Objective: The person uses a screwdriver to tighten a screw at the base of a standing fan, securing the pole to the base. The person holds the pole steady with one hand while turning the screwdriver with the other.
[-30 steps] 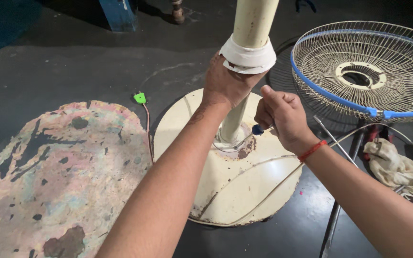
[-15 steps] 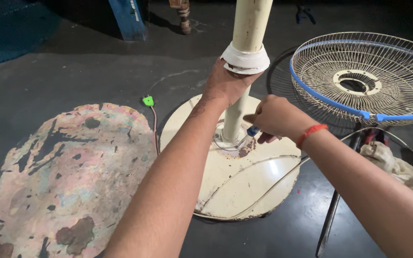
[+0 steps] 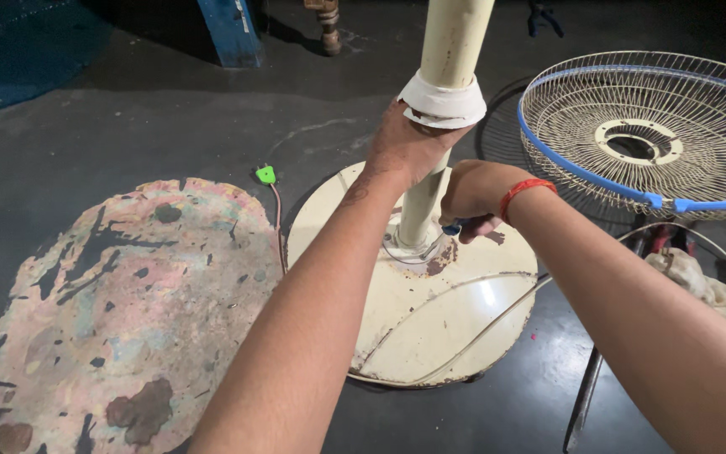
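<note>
**A:** So what's the person actually got hold of here?

**B:** The left hand (image 3: 409, 147) is wrapped round the cream pole (image 3: 430, 160) of a floor fan stand, just under the white collar (image 3: 443, 101). Looks like a bracing grip, probably to stop the pole from turning or wobbling.

**A:** And the other one?

**B:** The right hand (image 3: 472, 189) is clenched on a small tool with a blue handle (image 3: 454, 227), low down beside the pole and above the spot where it meets the round base (image 3: 430, 311). Only a bit of the handle shows, so the tool's tip can't be made out. A red band sits on that wrist.

**A:** Where's the stand itself?

**B:** Upright on the dark floor (image 3: 128, 109), base flat. A cord (image 3: 472, 324) runs across the base, rust shows near the pole's foot. The wire fan guard (image 3: 640, 134) with a blue rim lies off to the right, apart from the stand, seemingly set aside. A green plug (image 3: 265, 175) lies just left of the base, next to a worn painted patch (image 3: 119, 311).
</note>
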